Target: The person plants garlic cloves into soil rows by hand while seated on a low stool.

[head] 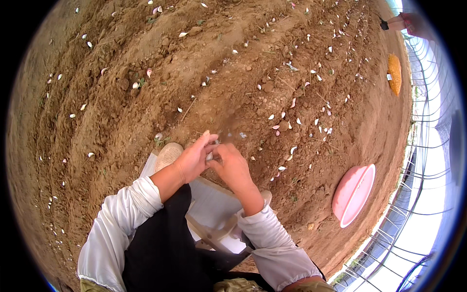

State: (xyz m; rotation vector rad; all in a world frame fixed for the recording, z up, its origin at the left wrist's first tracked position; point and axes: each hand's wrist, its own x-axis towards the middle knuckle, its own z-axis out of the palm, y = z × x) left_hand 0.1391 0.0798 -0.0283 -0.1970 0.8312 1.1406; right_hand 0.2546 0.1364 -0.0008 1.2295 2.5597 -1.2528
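Note:
My left hand point(195, 157) and my right hand point(233, 166) meet in front of my knees, just above the soil. A pale garlic clove point(209, 156) shows between them, with the fingers of both hands closed around it. The fingers hide most of what is held. Thin whitish garlic skin point(242, 135) lies or drops just beyond the hands; which one is not clear. Peeled-apart cloves are scattered over the brown soil, such as a pinkish clove point(158, 136) near my left shoe point(168, 155) and a white clove point(293, 149) to the right.
A pale box-like object point(211, 204) sits between my legs. To the right, a pink plastic basin point(343, 193) rests tilted on the soil. Farther off lie an orange mesh bag point(394, 75) and another person's leg point(396, 23). A greenhouse-like frame point(405, 186) borders the right side.

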